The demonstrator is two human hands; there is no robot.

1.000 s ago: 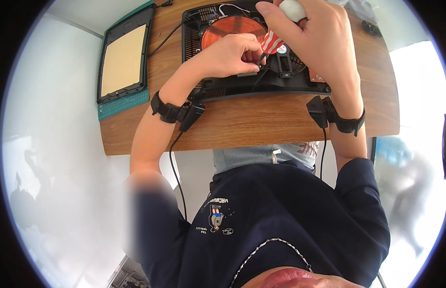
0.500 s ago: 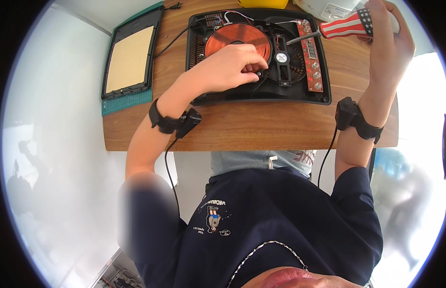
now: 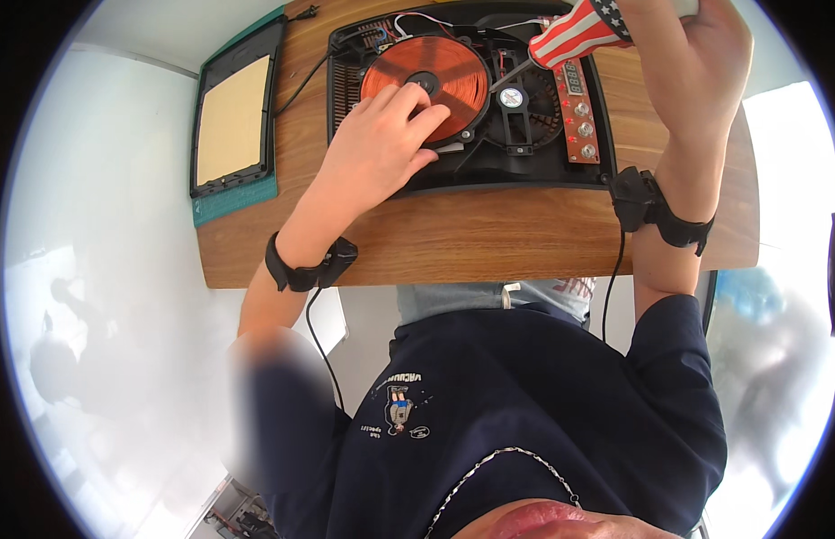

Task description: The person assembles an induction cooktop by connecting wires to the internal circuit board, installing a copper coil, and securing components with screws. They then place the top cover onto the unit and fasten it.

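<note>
An opened induction cooker base (image 3: 471, 175) lies on the wooden table, its inside facing up. My left hand (image 3: 377, 144) rests over the near left part of the round copper coil (image 3: 458, 67), thumb apart from the bent fingers, with nothing seen in it. My right hand (image 3: 692, 67) is wrapped round a screwdriver (image 3: 570, 40) whose handle has red and white stripes and stars. Its metal shaft slants down left, the tip by the coil's right edge. Beside the tip sits a black cooling fan (image 3: 534, 117). Right of the fan runs a narrow red-brown control board (image 3: 582, 130).
At the left, a black framed panel (image 3: 233, 121) with a pale yellow sheet lies on a green cutting mat (image 3: 238, 202). A black power cord (image 3: 301, 90) runs from the cooker base. The table's front edge (image 3: 480, 274) is close to my body.
My left hand has moved left, from the coil's near right edge to its near left part. My right hand has brought the screwdriver left, its tip passing from the fan to the coil's edge.
</note>
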